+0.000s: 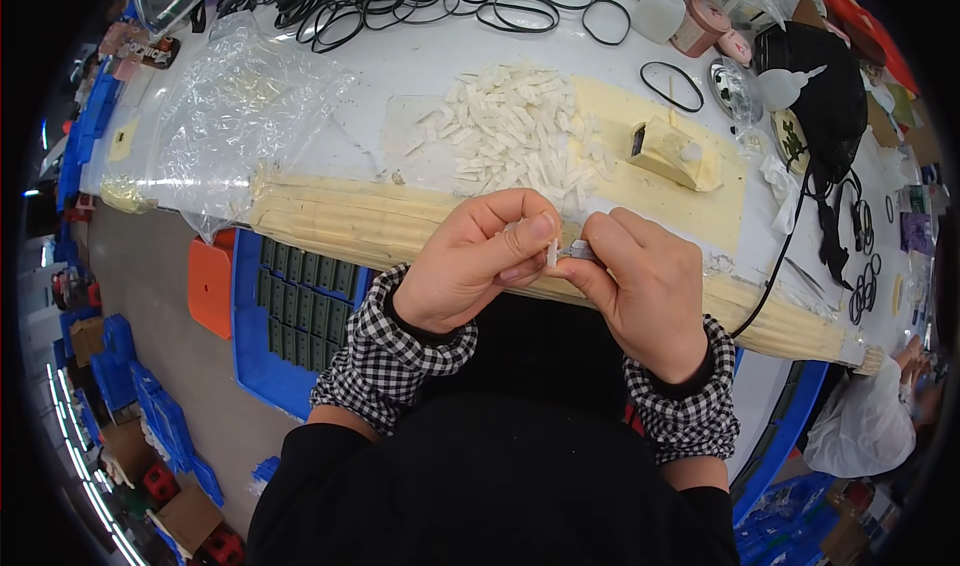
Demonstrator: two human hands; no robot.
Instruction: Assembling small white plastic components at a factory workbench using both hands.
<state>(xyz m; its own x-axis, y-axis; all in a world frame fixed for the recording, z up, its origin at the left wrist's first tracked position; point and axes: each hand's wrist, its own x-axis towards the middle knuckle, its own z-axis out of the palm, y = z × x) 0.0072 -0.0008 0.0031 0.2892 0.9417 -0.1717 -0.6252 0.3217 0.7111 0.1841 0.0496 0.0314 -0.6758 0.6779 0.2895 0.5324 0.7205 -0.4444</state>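
My left hand (475,266) is closed in a pinch on a small white strip (552,253), held upright between thumb and forefinger. Close beside it, my right hand (645,291) pinches a small grey piece (580,250), partly hidden by the fingers. The two hands meet just above the table's padded front edge (340,216). Beyond them lies a loose heap of small white strips (520,126). To the right of the heap, a yellow-wrapped block (670,156) stands on a yellow sheet (715,201).
Crumpled clear plastic (245,106) covers the table's left side. Many black rubber rings (350,1) lie along the back. A black bag (815,86) and white squeeze bottle (785,88) stand at right. Below the table's left edge are a blue crate (255,351) and orange stool (210,286).
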